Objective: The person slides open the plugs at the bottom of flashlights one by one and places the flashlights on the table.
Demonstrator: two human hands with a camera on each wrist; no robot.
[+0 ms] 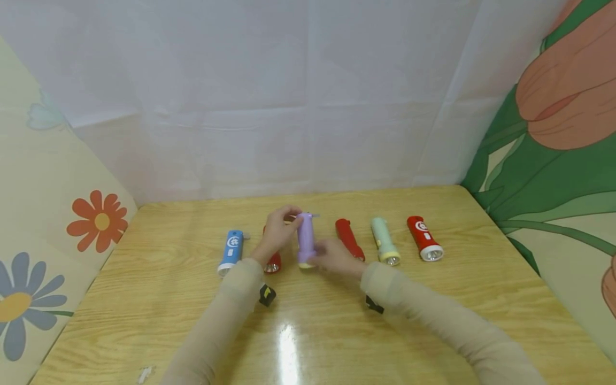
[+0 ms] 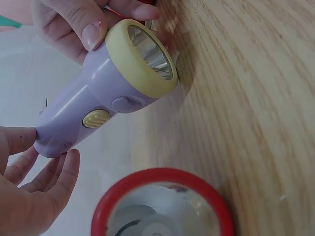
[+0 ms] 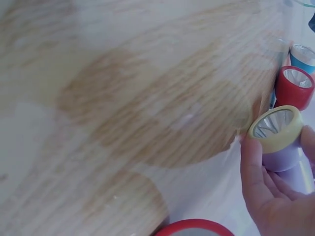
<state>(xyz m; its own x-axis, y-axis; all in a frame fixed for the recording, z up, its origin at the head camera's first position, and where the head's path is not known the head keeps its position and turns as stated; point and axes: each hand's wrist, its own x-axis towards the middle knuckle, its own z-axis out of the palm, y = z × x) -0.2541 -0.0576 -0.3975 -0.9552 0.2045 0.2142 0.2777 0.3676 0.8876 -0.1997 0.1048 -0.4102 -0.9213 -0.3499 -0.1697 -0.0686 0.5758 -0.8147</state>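
A purple flashlight (image 1: pixel 305 235) with a pale yellow head ring is between my two hands, its lens end toward me. My left hand (image 1: pixel 280 231) pinches its tail end between thumb and fingertips. At the other end, my right hand (image 1: pixel 338 258) grips the flashlight by its head. The left wrist view shows the yellow switch (image 2: pixel 96 118) on the barrel and the head's rim (image 2: pixel 130 59) right at the tabletop. In the right wrist view, the thumb and fingers of the right hand (image 3: pixel 275 201) lie on either side of the head.
Other flashlights lie in a row on the wooden table (image 1: pixel 308 331): a blue one (image 1: pixel 232 250) and a red one (image 1: pixel 273 262) on the left, then a red (image 1: pixel 349 239), a mint green (image 1: pixel 383 238) and a red-and-white one (image 1: pixel 423 236) on the right. A white cloth (image 1: pixel 298 107) hangs behind.
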